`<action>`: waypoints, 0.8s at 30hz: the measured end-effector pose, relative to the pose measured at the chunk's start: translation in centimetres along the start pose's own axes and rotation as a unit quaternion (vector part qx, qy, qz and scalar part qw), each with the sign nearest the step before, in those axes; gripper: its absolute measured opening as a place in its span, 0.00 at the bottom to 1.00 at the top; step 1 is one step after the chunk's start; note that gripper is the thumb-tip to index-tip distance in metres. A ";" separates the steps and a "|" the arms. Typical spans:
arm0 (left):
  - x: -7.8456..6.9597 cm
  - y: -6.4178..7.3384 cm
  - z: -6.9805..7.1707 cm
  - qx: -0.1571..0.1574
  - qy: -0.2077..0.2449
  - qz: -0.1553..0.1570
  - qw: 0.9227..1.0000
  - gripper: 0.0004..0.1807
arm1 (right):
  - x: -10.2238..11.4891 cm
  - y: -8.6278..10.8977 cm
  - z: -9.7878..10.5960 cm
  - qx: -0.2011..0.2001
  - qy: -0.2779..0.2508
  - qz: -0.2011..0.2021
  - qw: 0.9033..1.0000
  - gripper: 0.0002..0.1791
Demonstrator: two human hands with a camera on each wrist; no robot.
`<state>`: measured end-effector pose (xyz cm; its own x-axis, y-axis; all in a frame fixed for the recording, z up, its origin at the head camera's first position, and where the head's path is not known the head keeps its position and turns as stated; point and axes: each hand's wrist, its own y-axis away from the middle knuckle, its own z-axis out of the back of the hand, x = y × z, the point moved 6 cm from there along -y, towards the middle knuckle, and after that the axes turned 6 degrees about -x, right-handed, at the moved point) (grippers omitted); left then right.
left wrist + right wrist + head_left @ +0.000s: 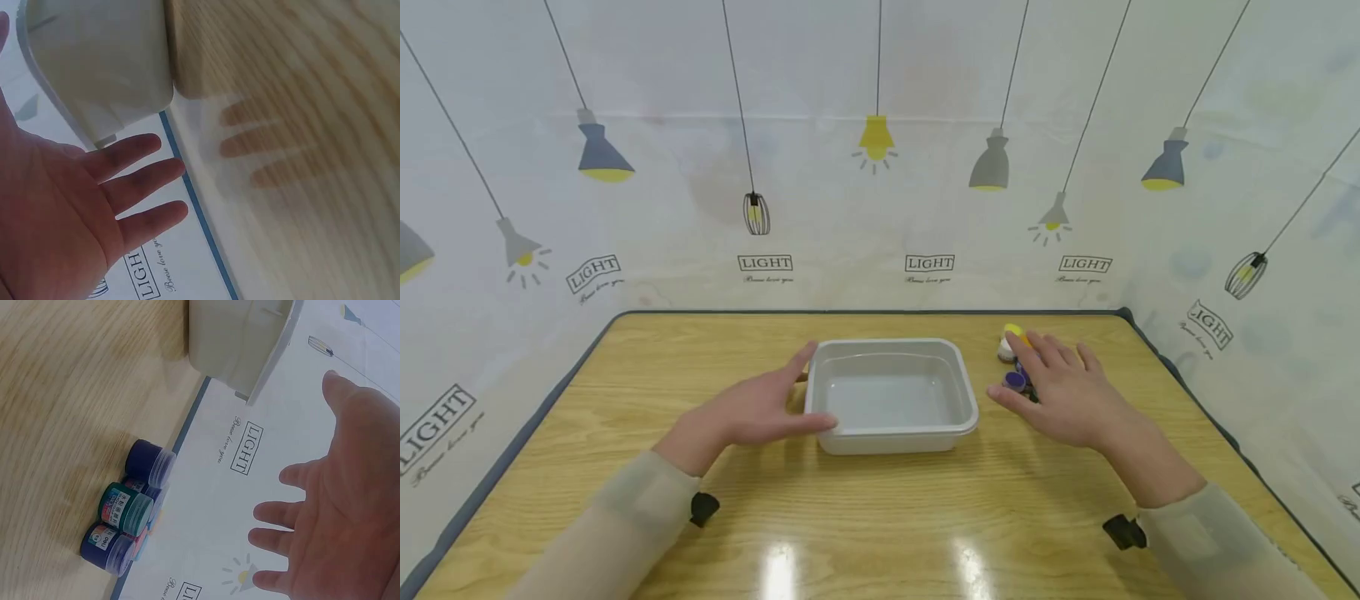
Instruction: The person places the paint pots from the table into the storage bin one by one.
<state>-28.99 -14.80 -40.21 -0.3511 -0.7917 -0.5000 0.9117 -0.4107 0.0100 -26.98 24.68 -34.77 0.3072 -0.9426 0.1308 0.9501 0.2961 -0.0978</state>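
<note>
A white plastic basin (887, 443) stands on the wooden table in front of me. At its left end is my left hand (758, 410), thumb over the near rim and index finger by the far left corner. Its other fingers (147, 181) stretch out straight beside the basin in the left wrist view. My right hand (1067, 404) hovers with spread fingers over a cluster of small paint jars, partly hiding them. In the right wrist view, a green jar (125, 509), a dark blue jar (107, 549) and a purple-blue jar (149, 464) show below the palm, which holds nothing.
Beside the right fingertips in the head view are a white jar (1006, 350) and a yellow lid (1012, 329). The wooden table (880, 517) has a dark edge at the back and sides, with a lamp-patterned curtain (820, 183) hanging around it.
</note>
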 end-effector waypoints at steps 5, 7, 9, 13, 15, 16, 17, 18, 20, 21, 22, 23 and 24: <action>-0.5 -1.1 -0.6 0.006 0.002 0.010 1.000 0.74 | -0.2 0.2 0.0 -0.002 0.001 0.001 1.000 0.53; -0.6 -1.3 -0.8 0.008 0.002 0.011 1.000 0.75 | -0.3 0.2 0.0 -0.004 -0.002 0.001 1.000 0.53; -0.6 -1.4 -0.9 0.009 0.005 0.012 1.000 0.77 | -0.6 0.3 0.0 -0.006 -0.002 0.000 1.000 0.53; -0.7 -1.4 -0.9 0.013 0.012 0.010 1.000 0.77 | -1.5 0.2 -0.1 -0.013 0.001 -0.005 1.000 0.53; -0.7 -1.4 -0.8 0.014 0.013 0.008 1.000 0.77 | -2.1 0.1 -0.2 -0.014 0.000 -0.013 1.000 0.54; -0.7 -1.4 -0.7 0.014 0.014 0.006 1.000 0.77 | -2.5 0.0 -0.3 -0.015 -0.001 -0.018 1.000 0.54; -0.7 -1.4 -0.7 0.015 0.016 0.006 1.000 0.77 | -3.0 -0.1 -0.4 -0.014 -0.002 -0.024 1.000 0.55; -0.8 -1.4 -0.7 0.016 0.020 0.004 1.000 0.77 | -3.5 -0.2 -0.5 -0.017 -0.005 -0.029 0.999 0.55; -0.8 -1.3 -0.7 0.020 0.032 0.004 0.999 0.77 | -4.6 -0.3 -0.8 -0.023 -0.017 -0.043 0.999 0.54; -0.7 -1.4 -0.7 0.022 0.038 0.004 0.999 0.77 | -5.3 -0.3 -0.9 -0.026 -0.027 -0.050 0.998 0.53; -0.7 -1.4 -0.8 0.025 0.045 0.005 0.999 0.77 | -6.0 -0.3 -1.0 -0.029 -0.041 -0.058 0.997 0.52; -0.7 -1.4 -0.9 0.028 0.053 0.006 0.998 0.77 | -6.7 -0.2 -1.1 -0.034 -0.058 -0.067 0.996 0.51; -0.7 -1.5 -1.1 0.030 0.059 0.007 0.998 0.78 | -7.4 -0.1 -1.2 -0.039 -0.077 -0.076 0.993 0.50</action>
<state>-29.85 -13.19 -40.80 -0.3069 -0.7409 -0.5974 0.9008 -0.4287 0.0689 -29.44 31.41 -36.86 0.1708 -0.9391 0.2982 0.9810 0.1337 -0.1409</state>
